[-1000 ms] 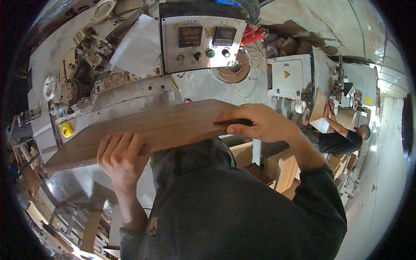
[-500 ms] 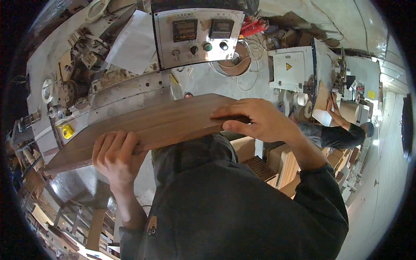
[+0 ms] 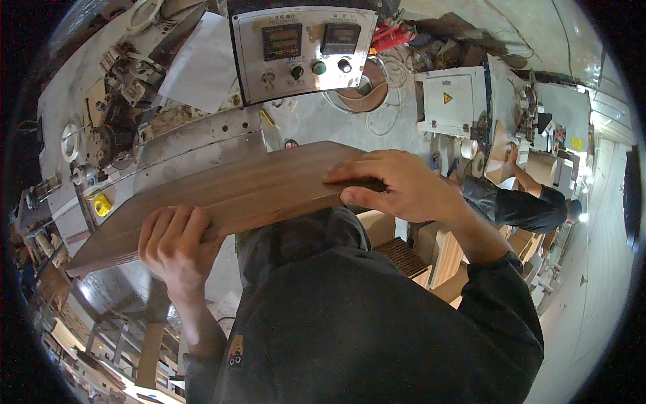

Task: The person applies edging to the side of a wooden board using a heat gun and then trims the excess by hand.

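Observation:
A long brown wood-grain board [image 3: 259, 180] lies across in front of my body, its left end lower and nearer than its right. My left hand [image 3: 176, 246] is closed over the near edge, left of the middle, with its fingers on top. Farther right, my right hand [image 3: 397, 185] grips the near edge by the right end, fingers on the upper face and thumb at the edge. Beyond the board runs a grey machine bed [image 3: 195, 145], and on the left part of it sits a yellow tape measure [image 3: 101, 205].
A control box [image 3: 303, 54] with displays and knobs stands ahead, beside a white paper sheet [image 3: 202, 64]. A white electrical cabinet [image 3: 449, 101] is at the right, where a co-worker [image 3: 531, 205] in dark clothes handles a panel. Cardboard boxes [image 3: 378, 229] stand by my right side.
The board and both my hands have shifted very slightly left in the picture, with the same grip. At the far right, the co-worker's body and arms have moved.

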The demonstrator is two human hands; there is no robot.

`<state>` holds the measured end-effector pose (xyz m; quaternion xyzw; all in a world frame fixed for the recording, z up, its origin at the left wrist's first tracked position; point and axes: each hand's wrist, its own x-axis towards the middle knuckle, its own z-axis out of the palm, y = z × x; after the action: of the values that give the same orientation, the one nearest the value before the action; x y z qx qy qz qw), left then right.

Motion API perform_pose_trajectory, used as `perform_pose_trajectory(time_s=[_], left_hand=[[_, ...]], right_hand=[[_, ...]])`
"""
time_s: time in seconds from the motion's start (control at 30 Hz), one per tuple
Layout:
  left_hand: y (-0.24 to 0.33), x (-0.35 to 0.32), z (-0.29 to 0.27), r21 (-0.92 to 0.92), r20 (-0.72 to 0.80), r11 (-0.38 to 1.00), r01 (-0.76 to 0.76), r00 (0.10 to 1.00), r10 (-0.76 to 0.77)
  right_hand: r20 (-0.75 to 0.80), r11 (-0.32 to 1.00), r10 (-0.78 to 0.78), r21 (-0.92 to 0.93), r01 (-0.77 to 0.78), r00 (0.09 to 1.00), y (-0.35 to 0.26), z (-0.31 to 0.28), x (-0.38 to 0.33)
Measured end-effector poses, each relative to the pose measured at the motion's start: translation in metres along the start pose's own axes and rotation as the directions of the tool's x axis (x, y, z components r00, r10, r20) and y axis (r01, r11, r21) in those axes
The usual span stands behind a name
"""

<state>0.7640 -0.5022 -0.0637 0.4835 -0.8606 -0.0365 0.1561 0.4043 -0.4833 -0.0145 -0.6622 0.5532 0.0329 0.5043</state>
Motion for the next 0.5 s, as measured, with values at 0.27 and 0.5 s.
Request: perform_pose_trajectory(time_s=[0.27,0.5], left_hand=[[0.0012,0.0042,0.0011,0.001,-0.018,1.000,-0.009,1.000,0.009],[-0.0001,0.0053,0.0006,-0.005,-0.048,1.000,-0.031,0.998,0.030]], right_hand=[[-0.019,0.999,-0.008,-0.039,0.008,1.000,0.0034,0.0023,0.0018],[-0.031,1.000,-0.002,0.002,0.002,1.000,0.0038,0.0027,0.0023]])
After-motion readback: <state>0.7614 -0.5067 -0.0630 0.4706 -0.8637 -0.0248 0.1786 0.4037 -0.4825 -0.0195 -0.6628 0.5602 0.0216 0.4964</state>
